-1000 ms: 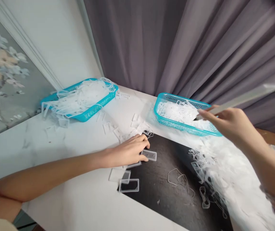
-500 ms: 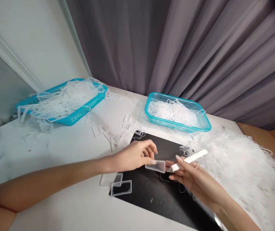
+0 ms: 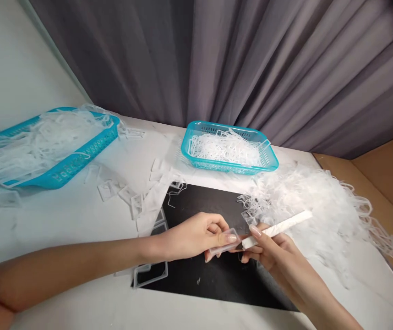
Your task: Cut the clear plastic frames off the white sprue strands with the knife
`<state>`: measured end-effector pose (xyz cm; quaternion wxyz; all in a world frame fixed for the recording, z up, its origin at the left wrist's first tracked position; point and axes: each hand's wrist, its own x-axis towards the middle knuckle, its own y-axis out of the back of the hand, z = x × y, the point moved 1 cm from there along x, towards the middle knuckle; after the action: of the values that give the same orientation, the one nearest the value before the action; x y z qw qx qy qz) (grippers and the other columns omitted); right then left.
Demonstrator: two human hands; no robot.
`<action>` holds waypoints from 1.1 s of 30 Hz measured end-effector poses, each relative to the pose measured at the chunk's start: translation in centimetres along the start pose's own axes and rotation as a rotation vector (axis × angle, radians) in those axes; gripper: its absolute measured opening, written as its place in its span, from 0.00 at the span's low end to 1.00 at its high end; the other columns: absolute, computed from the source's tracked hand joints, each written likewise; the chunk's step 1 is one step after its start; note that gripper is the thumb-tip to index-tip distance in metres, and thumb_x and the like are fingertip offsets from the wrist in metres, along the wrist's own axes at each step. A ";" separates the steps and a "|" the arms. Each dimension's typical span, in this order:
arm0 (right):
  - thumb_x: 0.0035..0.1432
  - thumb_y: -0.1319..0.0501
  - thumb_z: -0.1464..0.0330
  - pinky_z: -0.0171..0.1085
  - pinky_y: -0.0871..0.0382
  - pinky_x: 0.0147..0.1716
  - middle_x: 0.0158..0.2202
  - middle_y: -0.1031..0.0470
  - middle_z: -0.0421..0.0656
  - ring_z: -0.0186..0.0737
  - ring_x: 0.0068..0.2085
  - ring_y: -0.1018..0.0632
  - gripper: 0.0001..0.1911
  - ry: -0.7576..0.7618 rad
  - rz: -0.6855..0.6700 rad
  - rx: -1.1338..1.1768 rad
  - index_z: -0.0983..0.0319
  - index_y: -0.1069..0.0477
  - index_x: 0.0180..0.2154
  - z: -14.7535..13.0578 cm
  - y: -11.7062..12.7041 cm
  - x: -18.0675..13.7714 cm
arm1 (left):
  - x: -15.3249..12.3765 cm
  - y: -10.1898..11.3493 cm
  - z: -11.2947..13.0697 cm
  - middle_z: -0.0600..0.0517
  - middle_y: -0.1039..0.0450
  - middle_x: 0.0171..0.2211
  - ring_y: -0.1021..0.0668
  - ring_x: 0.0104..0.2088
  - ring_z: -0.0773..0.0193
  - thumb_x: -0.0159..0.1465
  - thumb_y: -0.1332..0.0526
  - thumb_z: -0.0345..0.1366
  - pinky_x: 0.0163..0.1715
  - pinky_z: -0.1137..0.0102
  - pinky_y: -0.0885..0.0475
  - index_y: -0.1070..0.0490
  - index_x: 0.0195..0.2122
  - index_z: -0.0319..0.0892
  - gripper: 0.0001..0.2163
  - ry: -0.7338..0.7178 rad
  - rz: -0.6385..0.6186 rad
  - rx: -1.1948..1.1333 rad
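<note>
My left hand (image 3: 205, 236) is closed on a clear rectangular plastic piece (image 3: 224, 243), with the thumb on top and fingers below it. My right hand (image 3: 277, 250) grips a craft knife (image 3: 279, 228) with a white wrapped handle; its thin blade is hard to make out at the plastic piece's right end. Fingertips of the right hand are close to that same end, and whether they touch it I cannot tell. Both hands are above a black mat (image 3: 213, 284). A clear rectangular frame (image 3: 150, 276) lies at the mat's left edge, partly behind my left forearm.
A blue basket (image 3: 231, 168) of thin white plastic strips stands at the back. Another blue basket (image 3: 76, 162), heaped with clear pieces, is at left. Loose clear pieces (image 3: 136, 204) lie between. A large pile of plastic scraps (image 3: 316, 215) spreads at right, beside a cardboard box (image 3: 385, 183).
The view has shifted right. My left fingers have closed around the plastic piece, which is now tilted, its right end higher. The knife's blade end has come closer to the piece.
</note>
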<state>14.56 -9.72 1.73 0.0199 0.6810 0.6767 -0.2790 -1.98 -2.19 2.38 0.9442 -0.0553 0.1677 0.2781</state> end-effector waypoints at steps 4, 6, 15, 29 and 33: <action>0.50 0.35 0.57 0.36 0.31 0.31 0.29 0.22 0.45 0.41 0.33 0.22 0.14 -0.024 0.019 0.108 0.61 0.30 0.26 0.0 0.6 0.2 | 0.3 0.0 -0.2 0.59 0.35 0.21 0.35 0.17 0.74 0.60 0.43 0.48 0.19 0.76 0.40 0.34 0.34 0.39 0.15 -0.011 0.050 0.017; 0.50 0.34 0.59 0.36 0.31 0.32 0.29 0.21 0.44 0.42 0.34 0.21 0.12 -0.042 0.018 0.148 0.61 0.30 0.27 0.1 0.9 0.4 | 0.4 0.0 -0.1 0.59 0.35 0.20 0.35 0.18 0.74 0.60 0.42 0.48 0.19 0.77 0.40 0.34 0.34 0.40 0.14 0.003 0.079 0.014; 0.55 0.37 0.65 0.32 0.32 0.30 0.29 0.23 0.42 0.41 0.35 0.19 0.08 -0.045 0.011 0.218 0.61 0.33 0.29 0.3 1.5 0.7 | 0.5 -0.3 -0.1 0.59 0.37 0.20 0.35 0.19 0.73 0.60 0.42 0.47 0.19 0.77 0.39 0.34 0.33 0.40 0.14 0.007 0.111 0.014; 0.58 0.41 0.61 0.35 0.34 0.35 0.30 0.24 0.45 0.42 0.37 0.23 0.13 0.075 0.104 -0.040 0.63 0.27 0.28 0.5 1.0 0.4 | 0.5 -0.7 -0.3 0.55 0.29 0.25 0.26 0.25 0.69 0.62 0.43 0.43 0.30 0.72 0.31 0.34 0.33 0.39 0.11 -0.014 0.083 -0.051; 0.58 0.42 0.58 0.36 0.35 0.36 0.34 0.25 0.44 0.42 0.37 0.25 0.17 0.189 0.262 -0.304 0.61 0.27 0.22 0.4 0.5 -0.3 | 0.6 -1.1 -0.4 0.53 0.26 0.28 0.24 0.29 0.67 0.60 0.39 0.40 0.34 0.70 0.30 0.33 0.34 0.39 0.09 0.000 0.085 -0.100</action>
<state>14.90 -10.22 1.30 0.0949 0.7753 0.6158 -0.1036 -1.06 -2.90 1.77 0.9275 -0.0952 0.1560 0.3261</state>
